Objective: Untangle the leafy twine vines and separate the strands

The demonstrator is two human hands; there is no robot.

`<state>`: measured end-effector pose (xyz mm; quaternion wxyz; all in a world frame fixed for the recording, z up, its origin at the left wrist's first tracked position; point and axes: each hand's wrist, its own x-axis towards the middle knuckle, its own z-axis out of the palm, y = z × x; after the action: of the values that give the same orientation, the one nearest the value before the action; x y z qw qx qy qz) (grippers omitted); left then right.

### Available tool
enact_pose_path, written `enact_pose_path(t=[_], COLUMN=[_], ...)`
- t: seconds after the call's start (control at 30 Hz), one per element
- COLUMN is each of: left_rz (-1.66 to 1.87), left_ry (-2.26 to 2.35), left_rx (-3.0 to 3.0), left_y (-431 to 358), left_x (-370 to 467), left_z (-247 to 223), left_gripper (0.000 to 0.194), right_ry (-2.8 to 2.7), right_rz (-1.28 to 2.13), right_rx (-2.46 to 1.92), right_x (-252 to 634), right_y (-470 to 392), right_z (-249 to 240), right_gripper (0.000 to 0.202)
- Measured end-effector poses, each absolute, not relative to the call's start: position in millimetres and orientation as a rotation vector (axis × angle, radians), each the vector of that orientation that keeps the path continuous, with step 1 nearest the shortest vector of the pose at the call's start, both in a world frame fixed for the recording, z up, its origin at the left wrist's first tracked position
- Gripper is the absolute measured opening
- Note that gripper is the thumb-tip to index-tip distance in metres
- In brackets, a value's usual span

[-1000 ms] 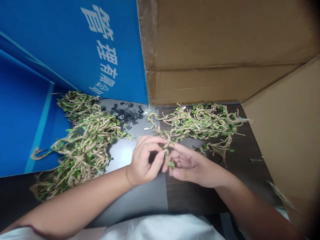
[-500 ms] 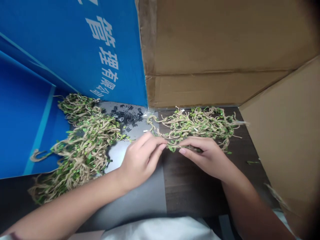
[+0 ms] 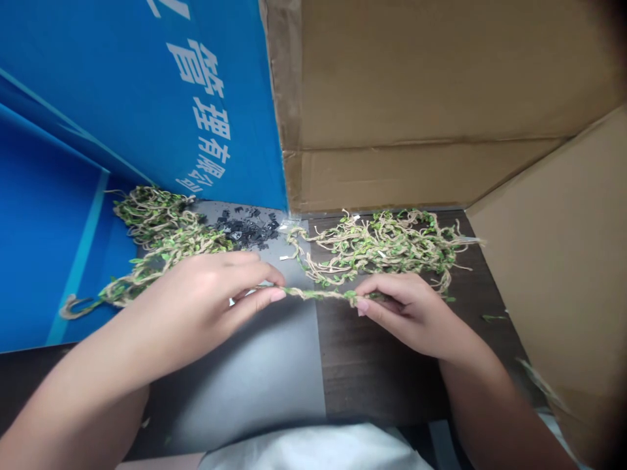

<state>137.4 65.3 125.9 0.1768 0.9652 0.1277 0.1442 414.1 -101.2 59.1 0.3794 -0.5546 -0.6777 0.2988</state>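
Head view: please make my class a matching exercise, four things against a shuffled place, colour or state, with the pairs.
1. leafy cord
2. black scraps
3. far blue panel
4. far cardboard panel

A. Printed with white characters
B. Brown, creased across
C. Pinched by left hand and right hand
D. Scattered on grey surface

Pairs: 1-C, 2-D, 3-A, 4-B

Pale whitish garment [image 3: 313, 449], softly creased; forearms [image 3: 93, 365] bare; fingers [image 3: 247, 277] bare.

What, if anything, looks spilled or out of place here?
Small black scraps lie scattered between the left rope heap and right rope heap, like a spill. A green sprig also lies alone near the right cardboard wall.
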Motion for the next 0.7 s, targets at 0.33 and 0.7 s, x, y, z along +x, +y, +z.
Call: enact_pose_path(t=[0.33,0.7], left_rz=[0.318,0.154], left_ry=[0.323,0.299], left_rx=[2.623,2.501], left_y=[64,61], left_x=[136,134], left_z=[146,156], left_gripper=[0.012,0.02], right_ry=[-1.682,-1.696], right_rz=[0.893,0.903], right_rx=[-1.318,-1.274], right_x=[410,411], right_y=[-104,-105], right_z=[66,68], right_gripper=[0.008,0.018])
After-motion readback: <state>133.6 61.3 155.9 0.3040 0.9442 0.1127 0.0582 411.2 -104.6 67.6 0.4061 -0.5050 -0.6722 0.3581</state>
